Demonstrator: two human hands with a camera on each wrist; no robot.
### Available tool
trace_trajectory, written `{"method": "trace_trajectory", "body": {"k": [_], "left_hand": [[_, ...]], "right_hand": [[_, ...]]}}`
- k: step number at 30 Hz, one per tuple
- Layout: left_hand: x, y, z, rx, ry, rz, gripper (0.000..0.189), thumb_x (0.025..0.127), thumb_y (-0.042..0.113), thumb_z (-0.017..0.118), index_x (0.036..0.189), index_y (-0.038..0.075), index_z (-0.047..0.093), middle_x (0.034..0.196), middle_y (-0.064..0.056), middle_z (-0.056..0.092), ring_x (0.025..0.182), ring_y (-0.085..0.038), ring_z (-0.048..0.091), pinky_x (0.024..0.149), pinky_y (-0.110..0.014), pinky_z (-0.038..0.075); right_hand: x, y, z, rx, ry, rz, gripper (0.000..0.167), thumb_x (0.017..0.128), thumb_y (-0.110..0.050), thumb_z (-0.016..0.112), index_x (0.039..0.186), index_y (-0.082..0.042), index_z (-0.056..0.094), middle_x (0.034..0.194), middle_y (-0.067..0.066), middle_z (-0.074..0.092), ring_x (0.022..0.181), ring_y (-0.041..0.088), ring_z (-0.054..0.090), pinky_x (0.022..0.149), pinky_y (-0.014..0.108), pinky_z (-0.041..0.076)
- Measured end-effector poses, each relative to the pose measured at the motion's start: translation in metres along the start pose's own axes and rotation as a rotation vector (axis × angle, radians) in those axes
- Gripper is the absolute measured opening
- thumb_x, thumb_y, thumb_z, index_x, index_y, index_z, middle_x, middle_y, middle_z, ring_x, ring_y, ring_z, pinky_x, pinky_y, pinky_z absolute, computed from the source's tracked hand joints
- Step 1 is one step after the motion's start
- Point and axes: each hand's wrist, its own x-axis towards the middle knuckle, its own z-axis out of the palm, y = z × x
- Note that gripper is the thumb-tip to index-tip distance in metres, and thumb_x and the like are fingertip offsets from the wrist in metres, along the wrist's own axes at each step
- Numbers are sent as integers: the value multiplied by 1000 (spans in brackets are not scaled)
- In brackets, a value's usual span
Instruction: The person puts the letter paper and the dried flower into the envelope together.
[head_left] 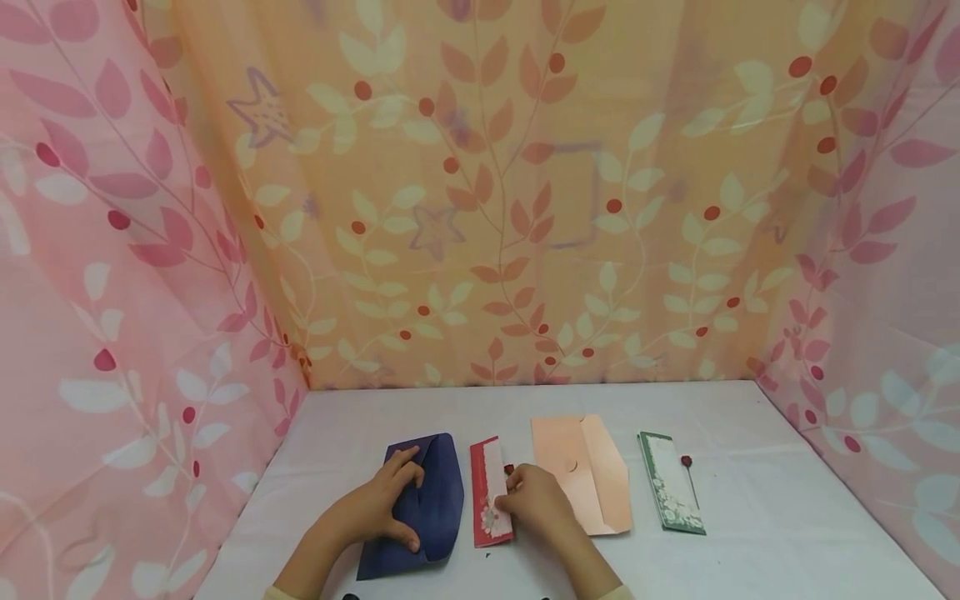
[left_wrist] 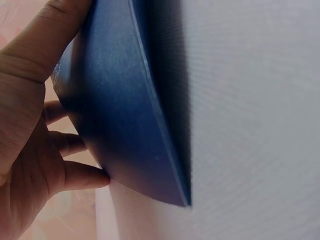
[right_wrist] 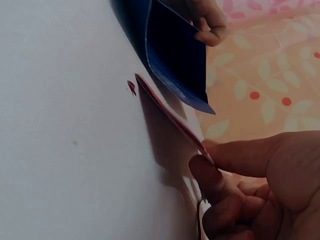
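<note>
My left hand (head_left: 378,504) lies over a navy blue envelope (head_left: 442,500), its thumb toward the near edge and its fingers toward the far edge. In the left wrist view, the thumb and fingers hold the envelope (left_wrist: 120,110) from opposite sides. Its mouth bows open in the right wrist view. With thumb and forefinger, my right hand (head_left: 542,504) pinches the right edge of a red card (head_left: 487,471) with a pale floral front. The card (right_wrist: 172,115) is tilted, one long edge raised. A small dark red flower (head_left: 509,470) shows beside the right fingers, the rest of it hidden.
Right of the red card lies a peach envelope (head_left: 566,442), partly covered by my right hand. Farther right are a green floral card (head_left: 667,479) and a dark red flower on a thin stem (head_left: 687,461). Patterned curtains (head_left: 480,275) surround the white table (head_left: 787,500).
</note>
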Motion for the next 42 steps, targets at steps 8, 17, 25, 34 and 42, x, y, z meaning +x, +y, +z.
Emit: {"method": "trace_trajectory", "body": {"k": [8,17,25,34,42], "left_hand": [[0,1,-1,-15,-7,-3,79,62,59,89,118,25,44,166,-24,20,146,-65,15,105,-74,37],[1,1,1,-17,-7,-2,80,60,62,89,116,27,44,166,-23,21,146,-65,18,106,-73,36],[2,2,2,-7,-11,-7,82,60,63,88,118,25,44,165,-23,22,145,-65,18,104,-73,37],[1,3,1,-11,-24,-33,80,61,62,89,117,26,44,166,-23,20,147,-64,16,105,-73,37],[3,4,0,-8,-25,-44,82,60,62,89,119,24,46,166,-22,21,148,-63,15,106,-73,37]], "right_hand": [[4,6,-9,158,-84,-21,26,84,-25,83,92,-7,66,78,3,61,73,18,54,62,33,44],[3,6,-9,311,-112,7,23,92,-25,74,100,-6,64,73,3,59,50,11,47,47,26,40],[5,-1,-8,425,-100,56,29,95,-29,72,110,-7,60,80,8,68,53,17,53,46,26,40],[4,-7,7,446,-80,-29,32,94,-24,73,110,-3,54,62,7,61,49,16,53,53,29,45],[0,-14,21,425,-58,-61,36,92,-23,75,112,-5,52,64,8,65,47,14,51,51,30,45]]}}
